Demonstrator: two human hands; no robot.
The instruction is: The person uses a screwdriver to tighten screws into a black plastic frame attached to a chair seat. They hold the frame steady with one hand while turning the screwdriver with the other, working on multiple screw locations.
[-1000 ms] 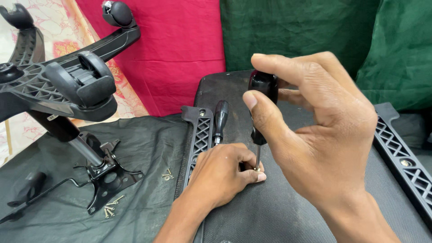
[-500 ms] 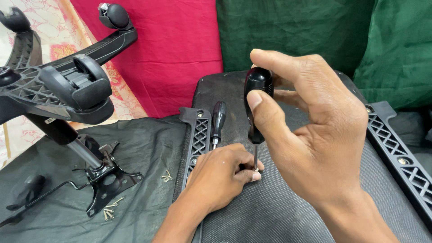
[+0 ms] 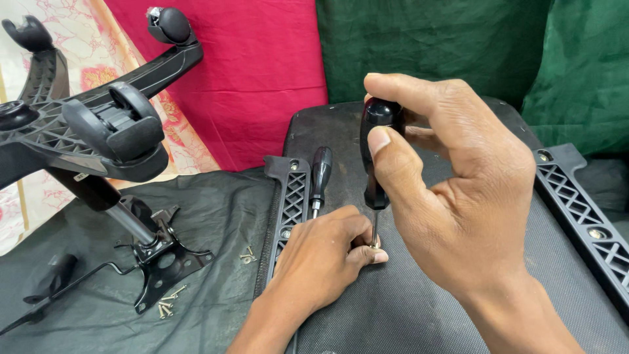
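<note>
Black-handled screwdriver [image 3: 379, 154] is standing upright in my right hand [image 3: 458, 196], grip closed around it, tip on the chair seat [image 3: 419, 308]. My left hand [image 3: 321, 259] is pinching the screw steady. Step: driving it; next needs straight downward pressure.

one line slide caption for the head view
Right hand holds a screwdriver upright; left hand steadies its tip.

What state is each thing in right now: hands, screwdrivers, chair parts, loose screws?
Right hand: gripping the upright screwdriver by its handle.
Left hand: fingers pinched around the screwdriver tip on the seat underside.
Second screwdriver: lying unused against the left armrest bracket.
Wheeled chair base: tipped on its side.
Loose screws: scattered on black sheet.
</note>
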